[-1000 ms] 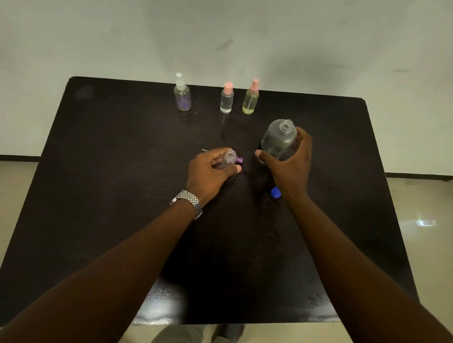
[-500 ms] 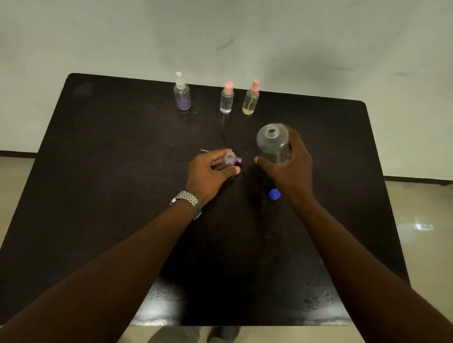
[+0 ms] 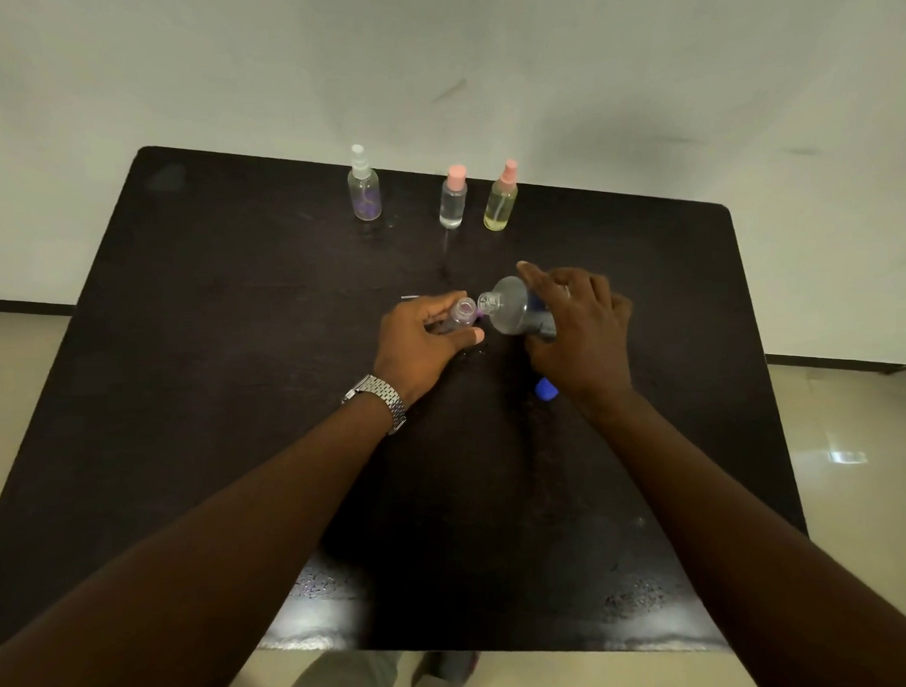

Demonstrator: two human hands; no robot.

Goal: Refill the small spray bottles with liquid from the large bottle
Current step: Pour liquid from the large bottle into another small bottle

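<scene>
My left hand (image 3: 420, 344) grips a small open spray bottle (image 3: 462, 312) standing on the dark table (image 3: 209, 326). My right hand (image 3: 579, 328) holds the large clear bottle (image 3: 511, 306), tilted to the left so its open neck sits right at the small bottle's mouth. A purple piece (image 3: 478, 317) shows between the two bottles. The large bottle's blue cap (image 3: 546, 390) lies on the table under my right wrist. Three capped small spray bottles stand at the far edge: one with purple liquid (image 3: 364, 192), a clear one (image 3: 453, 202), a yellow one (image 3: 501, 202).
A thin white stick-like item (image 3: 409, 297) lies just beyond my left hand. The table's back edge runs close to a pale wall. Light tiled floor shows at both sides and below the front edge.
My right hand has lifted the large bottle from upright, swung it left and tipped it until its neck meets the small bottle's mouth. My left hand has kept still on the small bottle.
</scene>
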